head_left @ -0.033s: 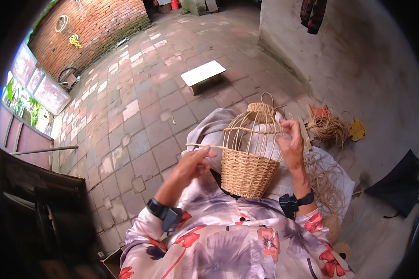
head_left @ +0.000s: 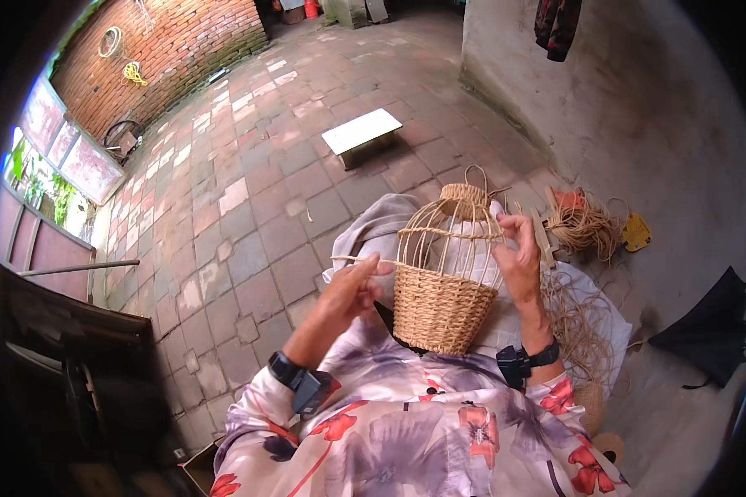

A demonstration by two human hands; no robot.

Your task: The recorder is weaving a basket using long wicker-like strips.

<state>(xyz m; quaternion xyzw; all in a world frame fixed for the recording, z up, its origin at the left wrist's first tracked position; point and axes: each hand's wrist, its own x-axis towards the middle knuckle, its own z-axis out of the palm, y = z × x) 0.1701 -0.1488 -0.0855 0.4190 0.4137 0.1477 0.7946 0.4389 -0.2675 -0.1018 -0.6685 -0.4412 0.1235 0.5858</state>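
Note:
A tan woven basket [head_left: 443, 308] rests upright on my lap. Its lower half is a dense weave; bare ribs rise above it through a twisted ring to a narrow woven collar with a wire-like loop on top. My left hand [head_left: 356, 286] is at the basket's left side, fingers bent around a pale cord [head_left: 346, 258] that runs out from the top edge of the weave. On the other side, my right hand [head_left: 518, 257] has its fingers curled on the ribs near the twisted ring; some fingertips are hidden behind them.
Bundles of tan cord [head_left: 584, 225] lie on the floor at the right, near a yellow object [head_left: 637, 233]. Loose strands cover a white sheet [head_left: 613, 319] beside my leg. A black umbrella [head_left: 709, 331] leans by the wall. Ahead stands a low white-topped stool [head_left: 362, 130].
My left hand has shifted slightly up and to the right along the cord, closer to the basket. The right hand and the basket stay nearly where they were.

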